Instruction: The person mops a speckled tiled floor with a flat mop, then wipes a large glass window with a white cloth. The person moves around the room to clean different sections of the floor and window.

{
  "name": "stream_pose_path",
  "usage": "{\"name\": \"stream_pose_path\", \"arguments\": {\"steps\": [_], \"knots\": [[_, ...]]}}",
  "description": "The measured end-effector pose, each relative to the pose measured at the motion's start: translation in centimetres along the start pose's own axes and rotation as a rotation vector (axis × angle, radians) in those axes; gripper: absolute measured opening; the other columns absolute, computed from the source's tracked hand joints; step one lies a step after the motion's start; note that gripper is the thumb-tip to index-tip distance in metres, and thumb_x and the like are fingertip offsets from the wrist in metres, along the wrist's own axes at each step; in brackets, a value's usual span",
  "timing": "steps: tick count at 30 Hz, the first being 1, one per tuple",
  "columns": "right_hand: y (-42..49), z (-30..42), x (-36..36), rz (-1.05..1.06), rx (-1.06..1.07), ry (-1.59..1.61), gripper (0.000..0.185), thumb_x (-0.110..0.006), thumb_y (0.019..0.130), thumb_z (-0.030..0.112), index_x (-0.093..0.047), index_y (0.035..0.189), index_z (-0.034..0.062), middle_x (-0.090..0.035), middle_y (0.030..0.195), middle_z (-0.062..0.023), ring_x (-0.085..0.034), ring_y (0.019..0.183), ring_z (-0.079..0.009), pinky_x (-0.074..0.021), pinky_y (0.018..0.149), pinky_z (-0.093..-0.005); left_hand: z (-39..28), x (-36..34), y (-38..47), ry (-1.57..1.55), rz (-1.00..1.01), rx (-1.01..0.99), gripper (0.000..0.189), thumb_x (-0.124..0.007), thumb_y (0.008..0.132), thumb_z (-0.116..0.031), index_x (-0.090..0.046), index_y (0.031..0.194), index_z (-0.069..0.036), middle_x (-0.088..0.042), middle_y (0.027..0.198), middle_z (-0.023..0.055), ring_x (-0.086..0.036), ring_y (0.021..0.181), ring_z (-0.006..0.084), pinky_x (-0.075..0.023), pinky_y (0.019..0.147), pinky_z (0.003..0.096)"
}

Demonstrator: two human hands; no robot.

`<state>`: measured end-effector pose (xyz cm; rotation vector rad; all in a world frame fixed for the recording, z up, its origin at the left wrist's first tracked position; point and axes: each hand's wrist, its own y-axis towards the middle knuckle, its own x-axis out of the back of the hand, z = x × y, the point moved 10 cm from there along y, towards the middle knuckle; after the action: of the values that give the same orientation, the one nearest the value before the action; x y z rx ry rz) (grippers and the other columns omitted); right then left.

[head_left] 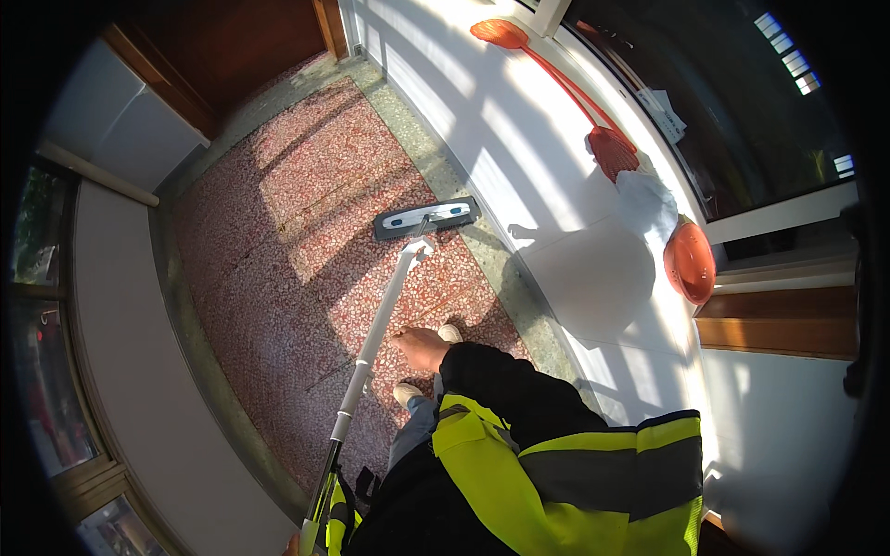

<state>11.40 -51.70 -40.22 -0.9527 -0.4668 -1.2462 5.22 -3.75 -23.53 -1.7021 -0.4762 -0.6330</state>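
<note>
A long-handled floor brush (424,217) rests its wide grey and white head on the red terrazzo floor, near the grey border strip. Its white telescopic pole (379,323) slants down toward the bottom left of the view. My left hand (289,546), mostly cut off by the lower edge, is around the pole's lower end. Just right of the pole, apart from it, is my right hand (419,347). Its fingers are curled in, and I see nothing held in them. Below it are my light-coloured shoes (406,394).
Orange fly swatters (615,151), a pale crumpled cloth or bag (646,201) and an orange plastic basin (690,264) are along the window ledge at right. White walls (445,118) flank the floor. A brown door (233,48) stands at the far end.
</note>
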Motion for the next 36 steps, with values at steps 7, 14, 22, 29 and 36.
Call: {"name": "stream_pose_path", "arguments": {"steps": [7,14,22,29,36], "knots": [[2.4,5.9,-5.8,0.271,0.262,-0.222,0.066,-0.065,0.073,0.014,-0.037,0.132,0.0189,-0.033,0.135,-0.0142,-0.033,0.126,-0.0343,-0.0297,0.1,-0.0493,-1.7,-3.1,-2.6,-0.058,-0.006,0.214,0.051,-0.058,0.082,-0.03,-0.046,0.128,-0.01,-0.059,0.08,0.022,-0.058,0.072,0.0391,-0.0453,0.062,0.0502],[5.5,6.5,-1.2,0.063,0.334,-0.199,0.012,-0.061,0.074,0.014,-0.063,0.085,0.0174,-0.057,0.095,-0.0005,-0.047,0.107,-0.0208,-0.0294,0.095,-0.0432,-9.7,-2.0,-0.4,-0.066,-0.013,0.247,0.052,-0.058,0.082,-0.03,-0.045,0.129,-0.01,-0.059,0.078,0.0215,-0.058,0.07,0.0386,-0.0449,0.06,0.0501],[13.2,-0.8,6.4,-0.032,0.295,-0.295,0.007,-0.059,0.072,0.012,-0.061,0.077,0.0169,-0.059,0.086,0.0022,-0.053,0.099,-0.0185,-0.0402,0.085,-0.038,-18.8,3.0,4.6,0.065,-0.015,0.122,0.053,-0.058,0.082,-0.03,-0.044,0.13,-0.01,-0.058,0.076,0.0211,-0.057,0.067,0.038,-0.0444,0.058,0.05],[15.1,-1.1,7.8,0.008,0.154,-0.275,0.013,-0.056,0.082,0.018,-0.064,0.092,0.017,-0.062,0.098,0.0002,-0.05,0.106,-0.0191,-0.037,0.091,-0.0368,-24.5,7.7,8.0,0.246,-0.031,-0.046,0.054,-0.058,0.083,-0.03,-0.043,0.131,-0.01,-0.057,0.074,0.0207,-0.057,0.064,0.0375,-0.0439,0.056,0.0499],[9.6,3.9,7.0,-0.264,0.144,-0.024,0.011,-0.065,0.066,0.018,-0.056,0.073,0.0178,-0.054,0.08,-0.0003,-0.049,0.093,-0.0198,-0.0362,0.08,-0.0356,-25.0,10.7,7.5,0.441,-0.054,-0.229,0.055,-0.058,0.083,-0.03,-0.042,0.132,-0.01,-0.057,0.072,0.0202,-0.056,0.062,0.037,-0.0435,0.054,0.0498]]}}
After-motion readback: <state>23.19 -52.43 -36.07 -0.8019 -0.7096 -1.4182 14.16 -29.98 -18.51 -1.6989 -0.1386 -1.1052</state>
